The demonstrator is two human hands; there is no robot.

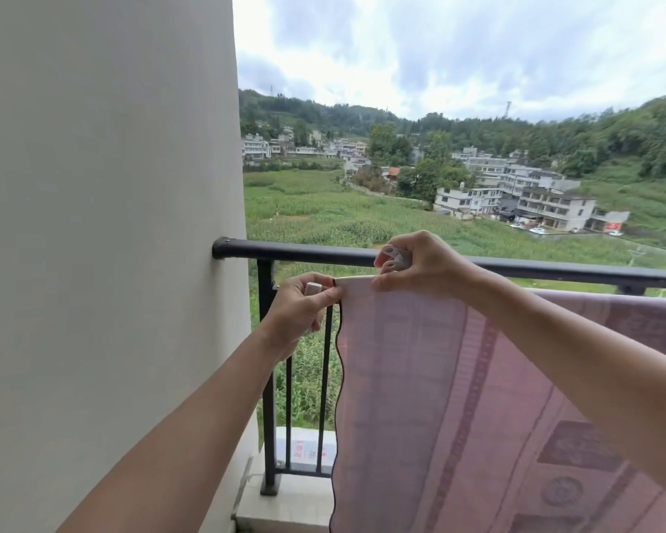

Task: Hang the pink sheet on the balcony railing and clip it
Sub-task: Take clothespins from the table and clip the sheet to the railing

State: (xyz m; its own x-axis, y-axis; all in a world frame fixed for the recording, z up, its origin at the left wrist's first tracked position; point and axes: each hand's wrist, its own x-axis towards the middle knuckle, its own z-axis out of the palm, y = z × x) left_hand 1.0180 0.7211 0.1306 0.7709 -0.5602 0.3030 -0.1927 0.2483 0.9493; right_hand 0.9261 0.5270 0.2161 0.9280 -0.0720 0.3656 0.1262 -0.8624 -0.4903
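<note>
The pink patterned sheet (439,398) hangs down over a lower bar of the black balcony railing (304,251), its dark wavy edge on the left. My left hand (304,309) pinches the sheet's top left corner and also holds a white clip (313,289). My right hand (420,263) grips the sheet's top edge a little to the right, with another white clip (395,258) held in its fingers just in front of the top rail.
A white wall (104,244) fills the left side, where the railing is fixed. Vertical black bars (268,378) stand left of the sheet. A white box (304,448) sits outside on the ledge below. Beyond are fields and houses.
</note>
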